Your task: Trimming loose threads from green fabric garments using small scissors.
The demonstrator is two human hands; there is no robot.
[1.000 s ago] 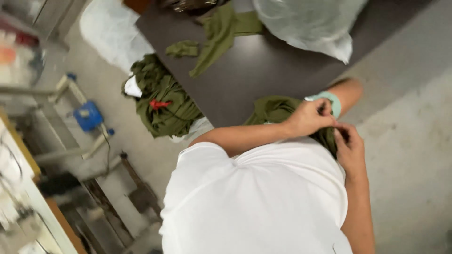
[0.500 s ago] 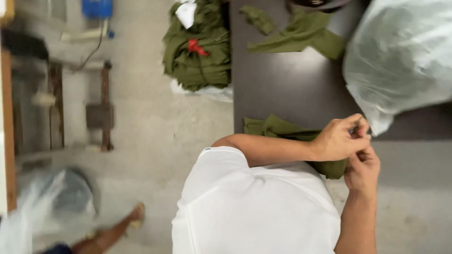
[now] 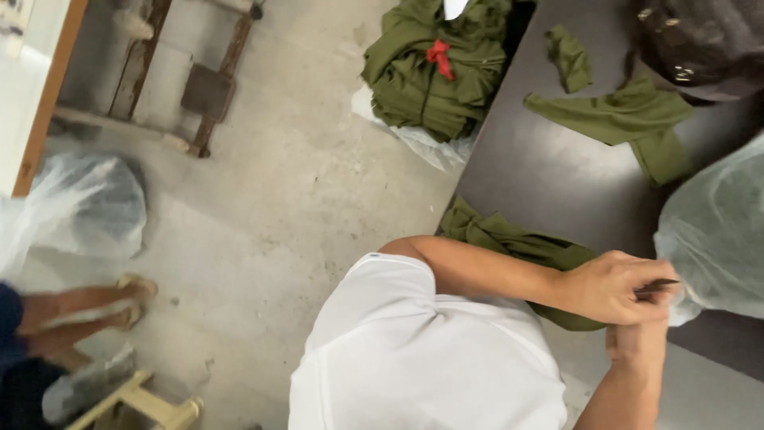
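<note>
Right now, both hands meet over one green garment (image 3: 517, 243): left hand (image 3: 613, 287) pinches a thin dark tool (image 3: 656, 283); right hand (image 3: 637, 341) mostly hidden, grip unclear. Two green pieces (image 3: 629, 119) lie far.

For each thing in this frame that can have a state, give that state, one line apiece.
Left hand: closed on a thin dark tool, over the green garment.
Right hand: under the left hand, mostly hidden; grip unclear.
Green garment: crumpled at the table edge, under the forearm.
Green pieces: lying flat and loose on the table.
Green pile: stacked on the floor, red scrap on top.
White bag: full, resting on the table.
</note>
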